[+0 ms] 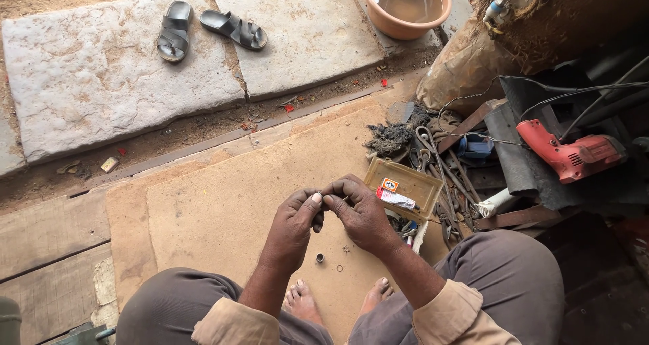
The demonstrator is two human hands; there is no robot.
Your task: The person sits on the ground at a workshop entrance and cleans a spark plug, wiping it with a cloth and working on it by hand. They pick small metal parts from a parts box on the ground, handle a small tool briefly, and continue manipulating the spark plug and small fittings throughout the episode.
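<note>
A: Starting far left: a pair of dark sandals (209,31) lies on the stone slabs (101,75), well apart from the work. Nearer, a tan board (223,203) on the floor carries everything the person is busy with.

B: And the hands?

A: Left hand (297,213) and right hand (358,213) meet fingertip to fingertip over the middle of the board. Both are pinched shut on a tiny metal part (343,198), too small to say what it is. It sits right between the fingertips, above the board.

B: Anything lying loose?

A: Yes. Just near of the hands, a small dark bushing (320,257) stands on the board, and a thin ring (339,268) lies just to its right, neither touched. By my reading, the fiddly piece is in hand and those two are still waiting, so the job looks partway at best.

B: Further right?

A: An open yellowish plastic box (405,183) sits just beside the right hand, with a small tube (395,198) inside. Beyond it, a tangle of old tools and scissors (433,162), then a red power drill (568,152) resting idle at the far right. At the top, an orange basin (405,7) holds murky water.
</note>
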